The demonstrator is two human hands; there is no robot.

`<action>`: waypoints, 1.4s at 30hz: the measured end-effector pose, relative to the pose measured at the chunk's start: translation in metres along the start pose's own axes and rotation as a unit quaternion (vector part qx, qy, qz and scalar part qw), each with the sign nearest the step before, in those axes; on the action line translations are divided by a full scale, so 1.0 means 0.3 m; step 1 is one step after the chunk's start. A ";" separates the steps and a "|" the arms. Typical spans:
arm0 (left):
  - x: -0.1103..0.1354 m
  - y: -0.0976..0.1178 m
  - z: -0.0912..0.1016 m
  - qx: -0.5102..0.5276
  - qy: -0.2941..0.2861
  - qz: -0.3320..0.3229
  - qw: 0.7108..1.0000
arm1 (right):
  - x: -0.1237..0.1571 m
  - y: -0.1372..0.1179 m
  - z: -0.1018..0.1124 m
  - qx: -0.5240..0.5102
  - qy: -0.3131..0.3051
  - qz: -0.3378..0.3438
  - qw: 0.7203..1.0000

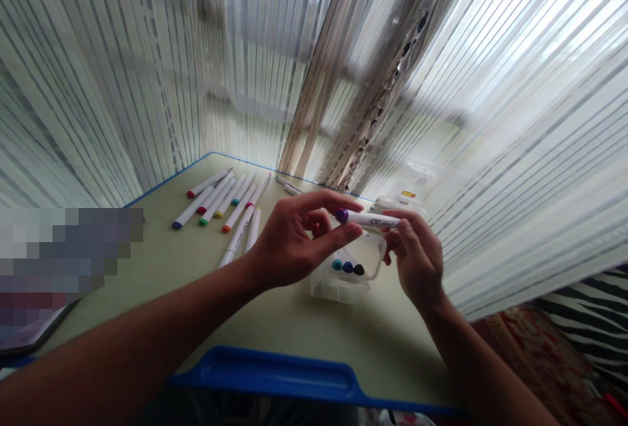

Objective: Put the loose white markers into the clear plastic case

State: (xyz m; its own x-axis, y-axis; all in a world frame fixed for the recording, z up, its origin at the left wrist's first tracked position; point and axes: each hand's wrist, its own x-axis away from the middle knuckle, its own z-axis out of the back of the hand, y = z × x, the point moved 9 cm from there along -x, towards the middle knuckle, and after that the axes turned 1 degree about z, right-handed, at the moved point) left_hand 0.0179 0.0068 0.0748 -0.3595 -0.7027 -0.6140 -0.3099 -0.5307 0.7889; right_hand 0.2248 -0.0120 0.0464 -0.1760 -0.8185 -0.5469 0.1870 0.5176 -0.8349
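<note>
A white marker [370,218] with a purple cap and dark print on its barrel is held nearly level above a clear plastic case. My right hand [419,256] grips its plain end between thumb and fingers. Around the capped end, the thumb and index finger of my left hand [294,236] close from below and above. Under the hands stands the open clear case [338,292], where markers with teal, blue and black ends [348,267] lie side by side. My left hand partly hides the case.
Several white markers with coloured ends [216,200] lie loosely on the table's left side. Another clear container [405,194] stands at the back right. The pale table [275,321] has a blue rim and front tray [279,370]. String curtains [255,72] hang behind; a pixelated area covers the left.
</note>
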 end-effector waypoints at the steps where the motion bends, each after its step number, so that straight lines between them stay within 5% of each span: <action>1: 0.000 -0.003 0.002 -0.004 0.001 0.006 1.000 | 0.000 -0.002 0.001 0.001 0.002 0.002 1.000; 15: -0.025 -0.084 0.054 -0.080 0.026 0.056 0.995 | 0.004 -0.039 0.021 0.019 0.047 0.048 0.998; 23: -0.036 -0.112 0.079 -0.212 0.017 0.045 0.976 | 0.027 -0.116 0.006 0.053 0.055 0.100 0.992; 42: -0.046 -0.190 0.083 -0.307 0.010 0.079 0.948 | 0.050 -0.171 -0.043 0.011 -0.030 0.143 0.989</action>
State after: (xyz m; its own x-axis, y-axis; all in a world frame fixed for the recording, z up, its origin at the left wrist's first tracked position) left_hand 0.0187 0.0585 0.0378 -0.3394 -0.8021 -0.4913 0.3194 -0.5896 0.7419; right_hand 0.2002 -0.0478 0.0801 -0.0543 -0.6525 -0.7559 0.2419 0.7258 -0.6439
